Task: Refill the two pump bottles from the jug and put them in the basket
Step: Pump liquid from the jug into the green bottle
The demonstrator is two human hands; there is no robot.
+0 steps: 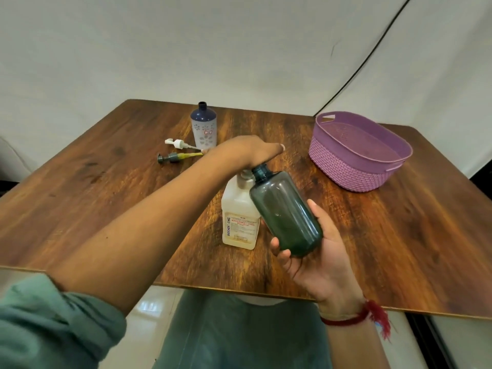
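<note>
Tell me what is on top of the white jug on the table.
The left hand lies over the jug, covering its top. Only the pale neck shows below; whether a cap is on cannot be seen.

A translucent dark green bottle [286, 213], uncapped, is held tilted at centre frame, just beside the pale labelled jug [239, 217], which stands upright. A blue-and-white bottle [203, 125] stands open-necked at upper centre, with a white pump [175, 143] and a dark pump [167, 157] laid flat to its lower left. A purple basket [356, 153] sits at the right.
</note>
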